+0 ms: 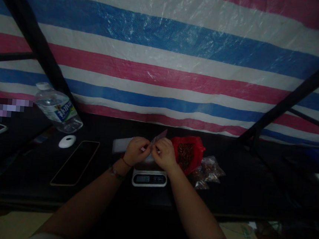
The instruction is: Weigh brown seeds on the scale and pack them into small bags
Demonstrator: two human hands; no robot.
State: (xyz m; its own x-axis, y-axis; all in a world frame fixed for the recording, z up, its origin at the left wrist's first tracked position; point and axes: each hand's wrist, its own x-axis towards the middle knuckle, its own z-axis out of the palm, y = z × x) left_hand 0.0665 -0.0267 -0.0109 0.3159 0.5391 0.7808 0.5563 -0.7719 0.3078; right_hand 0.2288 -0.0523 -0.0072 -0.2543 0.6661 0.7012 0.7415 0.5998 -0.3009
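My left hand [137,151] and my right hand [164,154] meet over a small white digital scale [149,179]. Both are closed, their fingertips pinching a small clear plastic bag [160,135] whose upper part sticks up behind the fingers. What the bag contains, if anything, is hidden by my hands. Just right of my right hand stands an open red plastic bag [198,147] with small reddish-brown pieces [184,154] in it. Several clear zip bags [211,168] with similar pieces lie beside it. Behind my left hand is a stack of flat, whitish plastic [120,145], perhaps bags.
On the black table [243,186] to the left lie a phone [76,163] and a white oval object [67,141]. A large clear water bottle [58,107] stands behind them. Dark metal posts and a striped plastic sheet [163,75] bound the back.
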